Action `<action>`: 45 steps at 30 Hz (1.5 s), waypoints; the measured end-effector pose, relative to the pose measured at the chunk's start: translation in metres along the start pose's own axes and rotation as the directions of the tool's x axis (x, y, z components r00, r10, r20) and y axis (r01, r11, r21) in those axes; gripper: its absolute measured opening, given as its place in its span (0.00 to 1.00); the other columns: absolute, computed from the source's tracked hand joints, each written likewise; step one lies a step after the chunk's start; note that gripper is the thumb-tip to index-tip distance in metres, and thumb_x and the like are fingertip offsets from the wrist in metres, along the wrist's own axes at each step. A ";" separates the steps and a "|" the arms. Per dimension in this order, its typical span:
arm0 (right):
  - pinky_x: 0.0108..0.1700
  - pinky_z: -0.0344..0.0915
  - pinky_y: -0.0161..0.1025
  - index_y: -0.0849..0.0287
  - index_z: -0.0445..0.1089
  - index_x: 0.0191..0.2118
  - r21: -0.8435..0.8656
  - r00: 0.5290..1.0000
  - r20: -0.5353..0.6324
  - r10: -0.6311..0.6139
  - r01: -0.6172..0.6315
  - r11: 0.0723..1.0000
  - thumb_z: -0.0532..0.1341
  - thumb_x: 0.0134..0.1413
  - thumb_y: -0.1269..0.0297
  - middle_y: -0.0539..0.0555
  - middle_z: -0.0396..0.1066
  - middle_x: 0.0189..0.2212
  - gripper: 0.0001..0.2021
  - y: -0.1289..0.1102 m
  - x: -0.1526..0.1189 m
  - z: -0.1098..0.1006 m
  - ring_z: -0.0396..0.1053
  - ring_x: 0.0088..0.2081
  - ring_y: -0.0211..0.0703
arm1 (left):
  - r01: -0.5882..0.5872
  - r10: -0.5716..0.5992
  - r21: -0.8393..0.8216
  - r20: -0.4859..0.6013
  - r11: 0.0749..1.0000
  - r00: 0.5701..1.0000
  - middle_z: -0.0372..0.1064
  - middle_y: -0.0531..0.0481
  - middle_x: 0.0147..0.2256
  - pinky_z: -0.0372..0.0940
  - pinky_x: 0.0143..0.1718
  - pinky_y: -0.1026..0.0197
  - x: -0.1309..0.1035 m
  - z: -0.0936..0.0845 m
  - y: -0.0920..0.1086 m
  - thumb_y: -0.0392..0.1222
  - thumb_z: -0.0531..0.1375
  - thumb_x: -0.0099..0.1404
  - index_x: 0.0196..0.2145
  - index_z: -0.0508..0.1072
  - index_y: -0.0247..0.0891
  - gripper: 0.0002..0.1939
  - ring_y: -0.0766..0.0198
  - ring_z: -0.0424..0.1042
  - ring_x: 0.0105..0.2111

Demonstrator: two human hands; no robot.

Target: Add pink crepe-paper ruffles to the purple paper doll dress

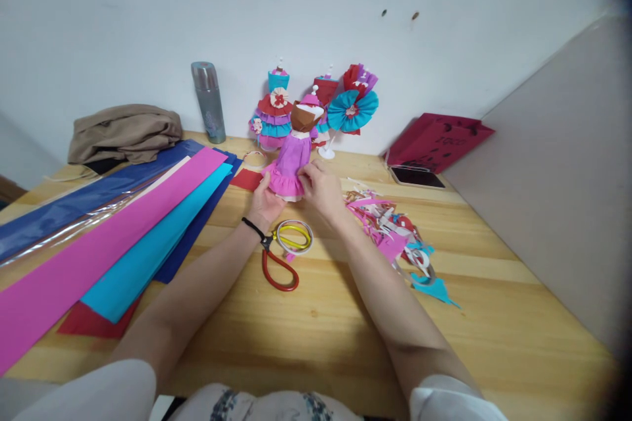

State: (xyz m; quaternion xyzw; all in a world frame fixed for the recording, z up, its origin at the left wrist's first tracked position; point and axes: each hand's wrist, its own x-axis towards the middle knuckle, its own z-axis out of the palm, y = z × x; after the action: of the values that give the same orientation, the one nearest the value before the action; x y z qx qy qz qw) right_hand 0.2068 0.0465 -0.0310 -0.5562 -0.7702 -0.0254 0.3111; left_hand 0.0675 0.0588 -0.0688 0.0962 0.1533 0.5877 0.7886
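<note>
A small dress form wearing a paper dress [293,154], with a purple skirt, pink ruffled hem and brown top, stands upright between my hands. My left hand [268,200] is at the left of the hem, palm turned up, its thumb and fingers closed on the ruffle. At the right side of the hem, my right hand [322,187] pinches the skirt's edge between thumb and fingers. Scissors [281,288] with red and yellow handles lie just below, with a white tape ring [311,247] over one handle. Part of the blades is hidden by my left wrist.
Behind are several decorated dress forms [276,115]. On the left lie long paper sheets [148,223], a brown cloth [126,131] and a grey bottle [210,105]. Paper scraps [392,233], a phone [417,177] and a red bag [434,141] are on the right.
</note>
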 end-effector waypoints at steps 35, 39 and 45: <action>0.39 0.60 0.41 0.59 0.74 0.32 0.064 0.998 0.060 0.030 -0.034 0.997 0.57 0.51 0.75 0.58 0.72 0.33 0.08 0.023 0.004 -0.003 0.69 0.37 0.49 | 0.105 -0.105 -0.013 0.023 0.994 0.994 0.71 0.37 0.58 0.61 0.63 0.37 -0.003 -0.001 0.004 0.58 0.44 0.75 0.62 0.69 0.37 0.31 0.45 0.66 0.62; 0.38 0.60 0.40 0.58 0.72 0.30 0.096 1.000 0.020 0.009 -0.011 0.995 0.57 0.51 0.75 0.56 0.71 0.32 0.08 0.025 0.004 -0.002 0.68 0.36 0.48 | 0.105 -0.105 -0.019 0.013 0.994 0.994 0.72 0.37 0.57 0.62 0.61 0.37 -0.004 -0.002 0.005 0.45 0.46 0.72 0.61 0.70 0.35 0.26 0.45 0.69 0.60; 0.37 0.61 0.41 0.59 0.73 0.34 0.129 0.997 -0.068 0.041 -0.032 0.991 0.55 0.49 0.74 0.56 0.70 0.33 0.10 0.021 0.003 0.000 0.67 0.33 0.47 | 0.114 -0.115 -0.027 -0.059 0.993 0.992 0.77 0.39 0.49 0.66 0.58 0.44 0.002 -0.003 0.003 0.30 0.49 0.63 0.58 0.72 0.34 0.28 0.51 0.76 0.50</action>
State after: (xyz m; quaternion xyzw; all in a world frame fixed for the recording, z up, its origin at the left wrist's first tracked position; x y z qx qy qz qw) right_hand 0.2247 0.0572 -0.0364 -0.5481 -0.7483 0.0099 0.3735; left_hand 0.0642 0.0614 -0.0708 0.0600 0.1753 0.5458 0.8172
